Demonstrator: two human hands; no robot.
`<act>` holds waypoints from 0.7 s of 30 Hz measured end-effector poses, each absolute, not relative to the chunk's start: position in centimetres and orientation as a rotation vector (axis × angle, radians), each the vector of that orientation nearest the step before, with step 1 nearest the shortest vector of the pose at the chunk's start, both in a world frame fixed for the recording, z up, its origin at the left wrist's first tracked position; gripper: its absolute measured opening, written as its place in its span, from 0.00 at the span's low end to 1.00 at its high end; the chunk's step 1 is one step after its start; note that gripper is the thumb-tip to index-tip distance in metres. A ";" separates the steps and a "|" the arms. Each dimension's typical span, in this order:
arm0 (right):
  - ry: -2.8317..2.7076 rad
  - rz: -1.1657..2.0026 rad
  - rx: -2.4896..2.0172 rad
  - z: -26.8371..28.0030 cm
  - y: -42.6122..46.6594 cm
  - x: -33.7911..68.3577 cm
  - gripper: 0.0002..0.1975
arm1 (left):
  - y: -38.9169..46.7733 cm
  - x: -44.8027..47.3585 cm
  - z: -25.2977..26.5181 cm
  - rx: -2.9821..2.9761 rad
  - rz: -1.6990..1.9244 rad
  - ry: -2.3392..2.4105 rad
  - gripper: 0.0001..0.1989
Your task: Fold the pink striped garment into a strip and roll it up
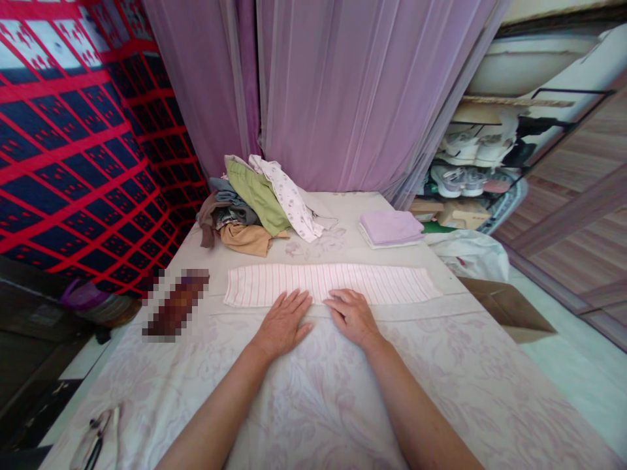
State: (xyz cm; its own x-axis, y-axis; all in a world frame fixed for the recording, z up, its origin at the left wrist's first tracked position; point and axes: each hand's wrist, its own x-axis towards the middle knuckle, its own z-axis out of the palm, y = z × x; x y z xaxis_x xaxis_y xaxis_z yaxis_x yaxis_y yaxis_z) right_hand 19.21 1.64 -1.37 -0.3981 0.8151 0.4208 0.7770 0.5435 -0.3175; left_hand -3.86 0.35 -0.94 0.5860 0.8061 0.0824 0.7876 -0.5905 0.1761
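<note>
A white cloth with pink stripes [328,275], folded into a long strip, lies across the bed in front of me. My left hand [284,325] rests flat at its near edge, fingers stretched out and touching the fabric. To the right, my right hand [353,318] also lies at the near edge, its fingers slightly bent and apart, its fingertips on the cloth. Neither hand holds anything. A small gap separates the two hands. What kind of garment the striped cloth is, I cannot tell.
Beyond the strip, a heap of clothes [259,209] stands at the left and a folded lilac stack [392,227] at the right. A blurred-out item [176,307] and a cable-like thing [98,424] lie left. Purple curtains [333,98] hang behind; a shoe rack [465,163] stands right.
</note>
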 end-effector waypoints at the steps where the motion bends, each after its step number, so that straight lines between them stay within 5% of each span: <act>1: -2.236 0.102 -1.288 -1.4 1.6 19.4 0.13 | 0.4 -3.6 -0.9 2.687 0.222 1.348 0.30; 21: -2.153 0.100 -1.377 -1.5 0.7 21.0 0.13 | 0.5 -2.7 -0.5 2.706 0.176 1.420 0.27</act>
State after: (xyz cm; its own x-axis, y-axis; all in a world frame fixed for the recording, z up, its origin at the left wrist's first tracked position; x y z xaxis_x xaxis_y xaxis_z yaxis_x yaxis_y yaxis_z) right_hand 20.98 0.69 -1.49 -0.3026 0.8530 0.4252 0.8098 0.4653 -0.3573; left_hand -2.71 0.49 -0.47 0.5636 0.8236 0.0642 0.8144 -0.5670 0.1239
